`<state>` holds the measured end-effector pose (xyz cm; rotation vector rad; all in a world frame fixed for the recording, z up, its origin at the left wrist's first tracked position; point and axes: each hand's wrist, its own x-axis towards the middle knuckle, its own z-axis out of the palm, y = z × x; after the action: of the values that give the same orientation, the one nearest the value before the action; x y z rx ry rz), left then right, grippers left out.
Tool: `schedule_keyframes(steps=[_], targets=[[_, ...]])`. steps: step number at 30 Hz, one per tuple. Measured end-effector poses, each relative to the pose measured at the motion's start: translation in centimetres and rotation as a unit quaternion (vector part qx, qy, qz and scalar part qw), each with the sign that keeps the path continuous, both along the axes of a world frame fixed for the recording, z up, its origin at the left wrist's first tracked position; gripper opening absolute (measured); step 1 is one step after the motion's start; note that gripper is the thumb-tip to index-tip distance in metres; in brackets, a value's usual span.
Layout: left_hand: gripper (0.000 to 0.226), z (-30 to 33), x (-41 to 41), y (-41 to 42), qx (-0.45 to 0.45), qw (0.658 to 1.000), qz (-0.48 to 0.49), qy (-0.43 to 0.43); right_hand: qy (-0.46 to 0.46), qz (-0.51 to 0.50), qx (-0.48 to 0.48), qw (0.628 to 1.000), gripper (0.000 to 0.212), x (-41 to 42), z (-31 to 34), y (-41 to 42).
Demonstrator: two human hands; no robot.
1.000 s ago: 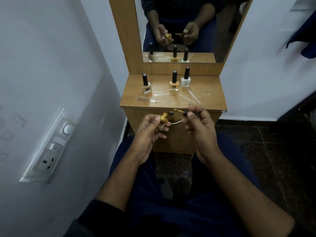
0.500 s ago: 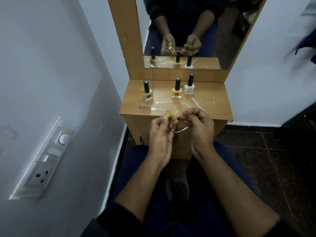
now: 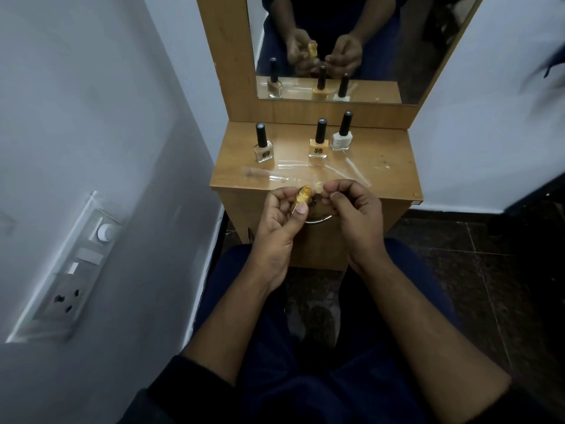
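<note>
Steady the open gold polish bottle point(image 3: 302, 195), pinched in the left hand point(image 3: 279, 218) at the near edge of the worktop point(image 3: 391, 166), nine o'clock of the right hand point(image 3: 351, 209), whose curled fingers hide what they hold.

Pale, bluish-white left wall point(image 3: 91, 117), with a switch panel point(image 3: 70, 270) low and near, socket at its near end. At the far middle, a wooden dressing unit point(image 3: 382, 166), close beside that wall, topped by a wood-framed mirror point(image 3: 412, 41). To the right, another pale wall point(image 3: 489, 133). Below it, on the right, dark glossy floor tiles point(image 3: 489, 255). Dim, cool light throughout.
</note>
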<state>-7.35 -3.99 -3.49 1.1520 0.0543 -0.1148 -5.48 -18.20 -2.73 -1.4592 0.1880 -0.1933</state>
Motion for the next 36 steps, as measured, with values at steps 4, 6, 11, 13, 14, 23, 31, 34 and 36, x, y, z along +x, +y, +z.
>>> schedule_keyframes(steps=[4, 6, 11, 13, 14, 23, 31, 34, 36], targets=[[0.041, -0.1, -0.2, 0.4, 0.01, 1.0, -0.011, -0.003, -0.012, 0.015, -0.005, 1.0, 0.015, -0.3, 0.0, 0.3], [0.041, 0.0, -0.3, 0.6, 0.018, 1.0, -0.007, -0.005, -0.013, 0.019, -0.006, 1.0, 0.015, -0.4, 0.0, 0.4], [0.04, 0.3, -1.1, 1.4, 0.066, 0.998, 0.006, -0.005, -0.008, 0.032, -0.021, 0.999, 0.016, -0.6, 0.1, 0.5], [0.043, 0.2, -1.6, 2.0, 0.103, 0.995, 0.008, -0.004, -0.003, 0.048, -0.025, 0.999, 0.016, -0.7, 0.3, 0.5], [0.044, 0.3, -2.0, 2.5, 0.13, 0.991, 0.006, -0.004, -0.001, 0.058, -0.028, 0.998, 0.016, -0.8, 0.5, 0.6], [0.034, -0.2, -5.0, 5.5, 0.313, 0.95, 0.015, 0.015, 0.033, 0.128, -0.187, 0.973, 0.026, -3.1, -1.9, 0.1], [0.035, -5.5, -7.0, 8.8, 0.36, 0.926, 0.035, 0.107, 0.091, 0.234, -0.337, 0.907, 0.022, -3.4, -5.7, 3.1], [0.035, -8.4, -6.2, 8.8, 0.395, 0.905, 0.038, 0.154, 0.146, 0.295, -0.386, 0.862, 0.023, -3.2, -10.5, 3.6], [0.034, -10.7, -5.2, 8.2, 0.431, 0.889, 0.028, 0.152, 0.186, 0.339, -0.407, 0.828, 0.022, -2.8, -14.9, 3.2]])
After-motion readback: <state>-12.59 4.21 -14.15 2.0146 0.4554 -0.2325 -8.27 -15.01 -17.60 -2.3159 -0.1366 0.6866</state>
